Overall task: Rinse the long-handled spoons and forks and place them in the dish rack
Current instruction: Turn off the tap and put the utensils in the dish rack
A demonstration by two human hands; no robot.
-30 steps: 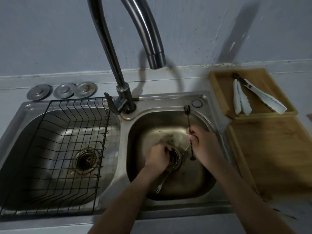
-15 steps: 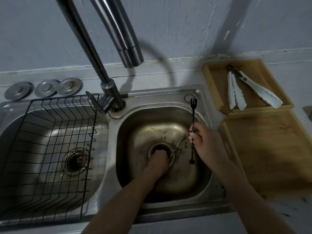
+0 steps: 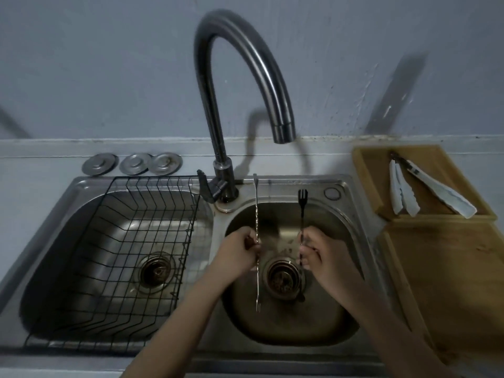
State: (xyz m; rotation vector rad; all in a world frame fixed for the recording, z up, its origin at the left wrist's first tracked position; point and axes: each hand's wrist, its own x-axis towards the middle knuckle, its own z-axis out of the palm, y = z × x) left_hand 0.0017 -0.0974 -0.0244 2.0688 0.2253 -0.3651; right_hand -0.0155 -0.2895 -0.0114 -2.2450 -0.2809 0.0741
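Note:
Over the right sink basin (image 3: pixel 335 317) my left hand (image 3: pixel 240 255) grips a long silver twisted-handle utensil (image 3: pixel 256 211), held upright with small prongs at its lower end. My right hand (image 3: pixel 319 252) grips a long black fork (image 3: pixel 302 211), tines up. Both utensils are held at mid-handle, side by side, above the drain (image 3: pixel 282 276). The black wire dish rack (image 3: pixel 131 241) sits in the left basin with nothing in it. The tap spout (image 3: pixel 283 132) hangs above the right basin; no water runs from it.
Three round metal drain lids (image 3: pixel 133 162) lie behind the left basin. Wooden trays (image 3: pixel 450 282) stand to the right of the sink, the far one holding white-tipped tongs (image 3: pixel 436 192). The tap lever (image 3: pixel 206 189) points toward the rack.
My left hand has come up from the drain area holding the silver utensil upright. My right hand kept the black fork and moved a little left. The view swung left.

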